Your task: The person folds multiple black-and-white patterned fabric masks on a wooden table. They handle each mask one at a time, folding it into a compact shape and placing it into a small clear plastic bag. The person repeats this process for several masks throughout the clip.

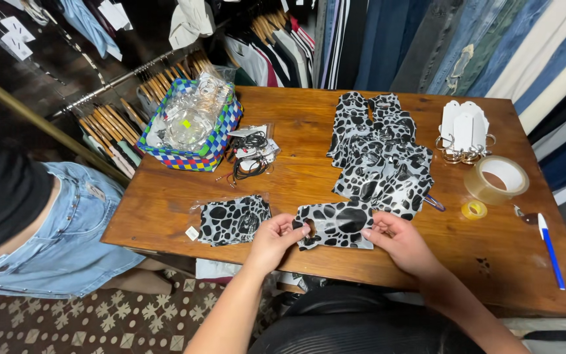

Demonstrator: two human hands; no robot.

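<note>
Both hands, left hand (272, 237) and right hand (397, 237), close their grip on opposite ends of a black-and-white spotted pouch (335, 225), held between them just above the desk (309, 151) edge.

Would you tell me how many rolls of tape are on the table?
2: a large clear roll near the right edge, and a small yellow roll just in front of it. None seems hidden.
</note>
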